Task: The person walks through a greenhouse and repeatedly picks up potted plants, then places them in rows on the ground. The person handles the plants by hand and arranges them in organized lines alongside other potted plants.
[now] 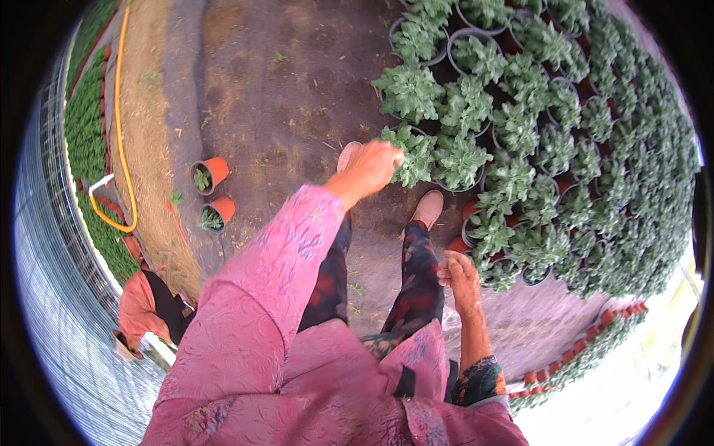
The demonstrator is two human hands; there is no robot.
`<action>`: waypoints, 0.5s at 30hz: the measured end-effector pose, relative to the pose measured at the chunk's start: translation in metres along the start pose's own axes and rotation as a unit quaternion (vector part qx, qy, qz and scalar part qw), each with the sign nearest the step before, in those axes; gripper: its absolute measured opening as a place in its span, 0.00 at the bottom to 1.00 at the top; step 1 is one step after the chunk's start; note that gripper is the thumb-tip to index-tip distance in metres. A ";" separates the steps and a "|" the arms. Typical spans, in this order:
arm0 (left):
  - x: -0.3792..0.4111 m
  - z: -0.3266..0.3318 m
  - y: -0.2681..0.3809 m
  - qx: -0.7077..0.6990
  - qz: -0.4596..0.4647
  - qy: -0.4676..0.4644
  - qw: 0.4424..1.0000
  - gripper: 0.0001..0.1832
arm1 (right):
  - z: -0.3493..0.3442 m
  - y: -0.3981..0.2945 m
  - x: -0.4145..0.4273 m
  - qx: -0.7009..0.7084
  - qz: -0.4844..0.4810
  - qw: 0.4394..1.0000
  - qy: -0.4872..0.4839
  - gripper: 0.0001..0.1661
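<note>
My left hand (368, 170), in a pink patterned sleeve, reaches forward with its fingers bent. Its blurred fingertips are at the leaf edge of a potted green plant (415, 159); whether they grip a leaf is hidden. Just right of that plant stands another leafy plant (459, 161) in a grey-rimmed pot. Lower and to the right, my right hand (462, 274) hangs beside my right leg with loosely curled fingers. No object shows clearly in it. Behind its fingertips an orange pot (458, 244) lies close to the plants.
Dense rows of potted plants (535, 134) fill the right side. Two tipped orange pots (217, 168) with small plants lie on the dark ground cloth (268, 111) at left. A yellow hose (119, 111) runs farther left. A bending person (146, 306) is at lower left.
</note>
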State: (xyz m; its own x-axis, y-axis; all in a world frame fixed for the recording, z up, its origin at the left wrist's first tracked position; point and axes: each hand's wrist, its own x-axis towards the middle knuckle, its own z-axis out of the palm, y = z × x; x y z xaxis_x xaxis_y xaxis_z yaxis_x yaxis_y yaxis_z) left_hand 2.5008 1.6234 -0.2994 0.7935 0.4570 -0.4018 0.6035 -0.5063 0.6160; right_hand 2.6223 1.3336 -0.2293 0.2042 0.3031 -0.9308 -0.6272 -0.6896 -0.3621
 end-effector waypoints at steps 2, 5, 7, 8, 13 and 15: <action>0.053 0.021 -0.019 0.007 0.000 -0.024 1.000 0.13 | -0.002 0.020 0.039 0.047 0.008 0.998 0.028 0.15; 0.103 0.057 -0.047 0.076 0.023 -0.034 0.996 0.16 | 0.007 0.034 0.097 0.097 0.018 0.992 0.083 0.16; 0.121 0.069 -0.060 0.142 0.033 -0.046 0.988 0.18 | 0.013 0.042 0.140 0.119 0.043 0.986 0.108 0.22; 0.132 0.076 -0.063 0.159 0.037 -0.071 0.984 0.20 | 0.016 0.040 0.159 0.147 0.061 0.979 0.130 0.25; 0.161 0.093 -0.086 0.256 0.105 -0.171 0.946 0.14 | 0.011 0.058 0.248 0.240 0.033 0.966 0.091 0.28; 0.164 0.100 -0.097 0.305 0.144 -0.179 0.924 0.12 | 0.008 0.069 0.277 0.293 0.045 0.949 0.103 0.23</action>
State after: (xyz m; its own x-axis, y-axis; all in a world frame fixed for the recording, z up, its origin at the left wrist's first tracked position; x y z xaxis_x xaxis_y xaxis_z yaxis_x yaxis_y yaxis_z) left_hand 2.5801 1.6748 -0.4929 0.8371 0.0227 -0.5466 0.2080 -0.9374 0.2795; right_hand 2.6300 1.3755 -0.5120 0.2337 0.0835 -0.9687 -0.9475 -0.2041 -0.2462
